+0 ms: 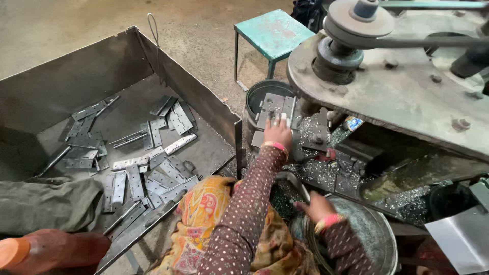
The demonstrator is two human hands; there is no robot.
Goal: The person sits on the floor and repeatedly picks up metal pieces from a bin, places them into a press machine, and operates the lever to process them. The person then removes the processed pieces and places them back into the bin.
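Note:
My left hand [278, 134], in a dotted brown sleeve with a pink bangle, reaches forward and its fingers press on a grey metal hinge plate [275, 105]. The plate lies on the machine's work block, just below the machine's heavy round head [387, 97]. My right hand [315, 207], also with a bangle, is closed around the end of a curved metal lever [291, 180] beside my lap. A patterned orange cloth [209, 209] covers my knees.
A large sheet-metal bin [168, 66] at the left holds several loose hinge plates [153, 168]. A teal stool [272, 31] stands behind the machine. Pulleys and a belt [356, 30] sit on top. Metal shavings litter the bench; a round steel basin [377, 239] is at lower right.

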